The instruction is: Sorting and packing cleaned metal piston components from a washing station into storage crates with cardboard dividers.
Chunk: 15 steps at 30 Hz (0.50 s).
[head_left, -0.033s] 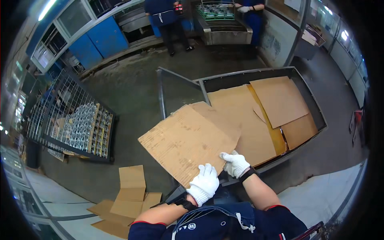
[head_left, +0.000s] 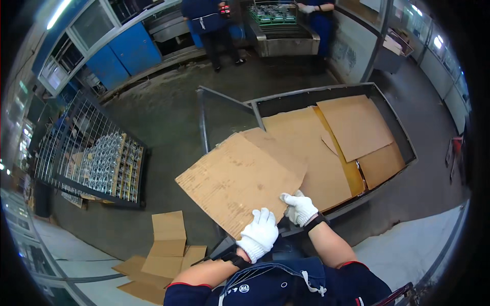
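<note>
A stained brown cardboard sheet [head_left: 240,178] slants in front of me, its far right part overlapping another cardboard piece [head_left: 275,150]. My right hand [head_left: 300,208], in a white knit glove, pinches the sheet's near right corner with the thumb on top; the other fingers are mostly hidden. White-gloved too, my left hand [head_left: 259,233] lies on the near edge with its fingers stretched flat over the cardboard. Beyond the sheet, a dark metal-framed cart [head_left: 326,92] carries more flat cardboard [head_left: 354,130].
Folded cardboard [head_left: 168,242] lies on the floor at lower left. A wire cage [head_left: 97,153] with stacked metal parts stands at left. At the back, one person [head_left: 206,23] faces machinery, and another [head_left: 321,25] stands by a roller conveyor [head_left: 286,41] holding a green rack.
</note>
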Each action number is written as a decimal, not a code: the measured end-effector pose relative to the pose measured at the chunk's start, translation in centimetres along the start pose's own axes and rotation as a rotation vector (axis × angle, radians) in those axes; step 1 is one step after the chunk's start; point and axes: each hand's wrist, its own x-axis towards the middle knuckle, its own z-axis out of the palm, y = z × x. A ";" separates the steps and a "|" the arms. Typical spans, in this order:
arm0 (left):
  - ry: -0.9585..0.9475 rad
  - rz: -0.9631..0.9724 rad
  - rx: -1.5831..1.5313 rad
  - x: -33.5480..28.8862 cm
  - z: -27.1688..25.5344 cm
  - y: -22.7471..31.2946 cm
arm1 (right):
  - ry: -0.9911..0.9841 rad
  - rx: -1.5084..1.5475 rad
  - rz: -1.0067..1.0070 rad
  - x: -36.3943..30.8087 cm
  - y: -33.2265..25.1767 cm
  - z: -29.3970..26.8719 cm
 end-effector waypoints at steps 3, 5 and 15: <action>-0.073 0.141 -0.182 0.6 -0.7 -0.5 | 0.032 0.103 -0.168 -0.8 -1.1 -1.0; 0.104 0.334 -0.248 1.0 -3.3 -1.8 | 0.047 0.141 -0.190 -1.6 -1.7 -1.7; -0.001 -0.833 -1.728 -0.3 -2.4 -3.3 | 0.345 0.196 -0.381 -5.7 -5.4 -5.2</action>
